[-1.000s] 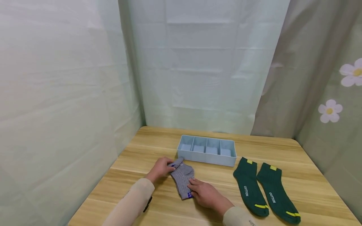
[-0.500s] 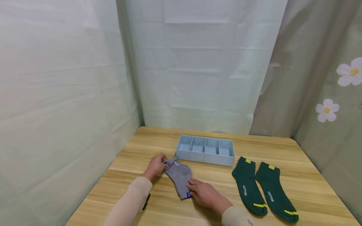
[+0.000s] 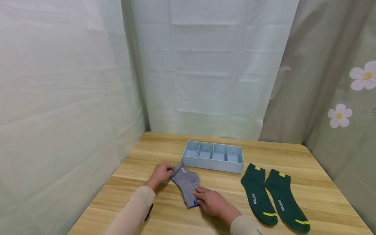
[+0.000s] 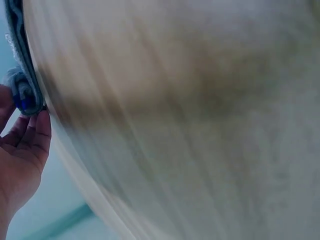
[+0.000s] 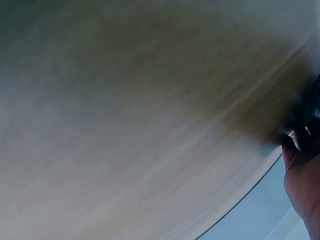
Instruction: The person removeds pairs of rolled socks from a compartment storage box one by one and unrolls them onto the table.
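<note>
Four compartments: the light-blue divider tray (image 3: 213, 161), at centre frame, has every slot unfilled.
Grey sock (image 3: 186, 182): flat on the wooden table (image 3: 308, 182), lower centre, just in front of the tray's left end; judged not yet folded.
Left hand (image 3: 159, 174): fingers curled, pinching the sock's cuff end.
Right hand (image 3: 212, 202): fingers fairly straight, pressing on the toe end.
Green sock pair (image 3: 271, 197): lower right, untouched, apparently left to do.
</note>
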Demonstrator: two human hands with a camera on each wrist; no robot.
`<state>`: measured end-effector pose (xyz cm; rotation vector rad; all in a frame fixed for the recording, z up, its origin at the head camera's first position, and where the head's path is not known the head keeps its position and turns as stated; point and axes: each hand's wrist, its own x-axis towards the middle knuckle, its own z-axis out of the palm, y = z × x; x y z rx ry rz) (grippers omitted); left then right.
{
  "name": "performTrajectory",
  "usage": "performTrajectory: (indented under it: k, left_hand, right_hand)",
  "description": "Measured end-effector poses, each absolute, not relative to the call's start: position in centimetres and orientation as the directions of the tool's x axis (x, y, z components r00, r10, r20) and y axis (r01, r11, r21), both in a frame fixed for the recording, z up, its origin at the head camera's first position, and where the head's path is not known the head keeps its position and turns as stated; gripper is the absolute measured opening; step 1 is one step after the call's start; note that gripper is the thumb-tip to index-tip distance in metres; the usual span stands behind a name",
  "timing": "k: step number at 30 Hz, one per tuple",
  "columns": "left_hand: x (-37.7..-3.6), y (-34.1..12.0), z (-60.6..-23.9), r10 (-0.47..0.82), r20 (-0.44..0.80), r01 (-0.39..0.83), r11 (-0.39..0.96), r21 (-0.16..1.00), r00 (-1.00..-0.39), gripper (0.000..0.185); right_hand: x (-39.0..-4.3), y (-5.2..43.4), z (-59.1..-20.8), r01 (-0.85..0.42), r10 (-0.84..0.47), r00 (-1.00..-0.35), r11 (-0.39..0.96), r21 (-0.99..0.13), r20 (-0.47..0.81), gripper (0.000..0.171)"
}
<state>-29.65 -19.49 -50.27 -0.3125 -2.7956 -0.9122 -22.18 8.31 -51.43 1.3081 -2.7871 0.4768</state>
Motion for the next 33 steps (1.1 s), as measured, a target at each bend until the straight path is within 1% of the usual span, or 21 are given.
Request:
performTrajectory:
  k: [3,6,10,13,17,19,23,26,30,31,33]
  left_hand:
    - [-29.7,-19.4,-50.4,0.139,0.216,0.237,0.809,0.539,-0.967,0.022]
    - [-29.8,-19.2,-50.5,0.160,0.216,0.252,0.815,0.521,-0.963,0.022]
    - [-30.1,-19.4,-50.7,0.182,0.256,0.291,0.816,0.499,-0.949,0.011]
    - [-30.2,-19.6,-50.6,0.176,0.263,0.288,0.822,0.492,-0.949,0.005]
    - [-30.5,-20.1,-50.4,0.144,0.231,0.245,0.830,0.500,-0.962,0.007]
    - [-30.6,-20.4,-50.4,0.119,0.219,0.216,0.840,0.498,-0.968,0.012]
    - [-30.9,-20.8,-50.7,0.080,0.255,0.196,0.860,0.471,-0.964,0.025]
    - [-31.1,-20.8,-50.9,0.096,0.298,0.222,0.877,0.425,-0.950,0.022]
    - [-31.1,-20.6,-50.7,0.135,0.293,0.245,0.890,0.384,-0.947,0.006]
    - [-31.1,-20.5,-50.5,0.136,0.281,0.240,0.894,0.378,-0.950,0.005]
    - [-31.1,-20.3,-50.2,0.139,0.252,0.229,0.899,0.373,-0.958,0.013]
  right_hand:
    - [-22.3,8.3,-51.5,-0.755,-0.748,-0.647,0.600,-0.263,0.148,0.036]
    - [-22.4,8.4,-51.6,-0.753,-0.747,-0.648,0.601,-0.266,0.147,0.036]
    - [-22.3,8.5,-51.5,-0.761,-0.751,-0.640,0.592,-0.265,0.163,0.036]
    - [-22.3,8.5,-51.5,-0.764,-0.753,-0.636,0.587,-0.267,0.165,0.036]
    - [-22.4,8.4,-51.7,-0.760,-0.752,-0.641,0.595,-0.261,0.154,0.036]
    - [-22.4,8.4,-51.7,-0.760,-0.751,-0.642,0.598,-0.255,0.155,0.036]
    - [-22.3,8.3,-51.7,-0.764,-0.751,-0.640,0.598,-0.244,0.164,0.036]
    - [-22.2,8.3,-51.6,-0.765,-0.752,-0.639,0.599,-0.239,0.162,0.036]
    - [-22.2,8.3,-51.4,-0.770,-0.756,-0.632,0.591,-0.239,0.168,0.036]
    - [-22.2,8.3,-51.4,-0.772,-0.757,-0.630,0.587,-0.243,0.172,0.036]
    - [-22.3,8.3,-51.3,-0.774,-0.758,-0.628,0.585,-0.241,0.175,0.036]
